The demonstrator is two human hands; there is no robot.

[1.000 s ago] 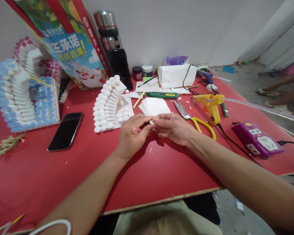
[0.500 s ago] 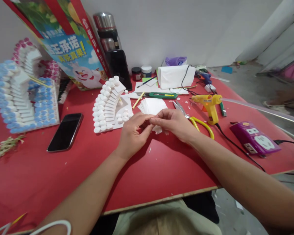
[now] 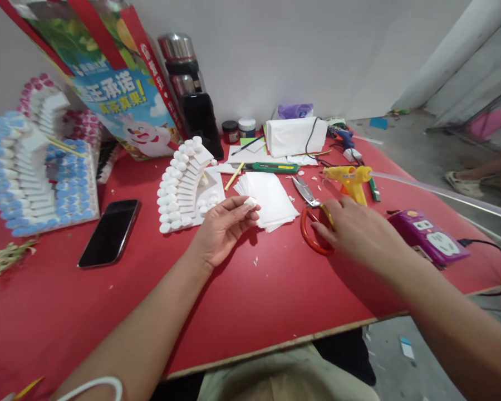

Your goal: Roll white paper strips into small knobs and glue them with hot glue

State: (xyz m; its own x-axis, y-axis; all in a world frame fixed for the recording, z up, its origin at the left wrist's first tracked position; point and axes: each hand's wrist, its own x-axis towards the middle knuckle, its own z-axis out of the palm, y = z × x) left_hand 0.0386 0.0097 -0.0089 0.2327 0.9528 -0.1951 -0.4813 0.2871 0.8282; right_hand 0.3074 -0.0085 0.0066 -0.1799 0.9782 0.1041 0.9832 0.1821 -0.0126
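My left hand (image 3: 223,228) pinches a small white foam piece (image 3: 250,201) between thumb and fingertips, just left of a fanned stack of white paper squares (image 3: 271,200). My right hand (image 3: 354,231) lies on the handles of the yellow and red scissors (image 3: 311,217). Its thumb and fingers are closed around the handle, and the blades point away toward the back. A white stepped foam model (image 3: 183,184) edged with white balls stands left of the paper stack.
On the red table (image 3: 254,301) are a black phone (image 3: 109,233), a yellow glue gun (image 3: 350,181), a purple power strip (image 3: 430,236), a green utility knife (image 3: 275,167), a blue and white stepped model (image 3: 37,178), a flask (image 3: 187,89) and a printed carton (image 3: 117,83).
My hands were together on the small white piece. My right hand has let go and moved right onto the scissors. My left hand keeps the piece.
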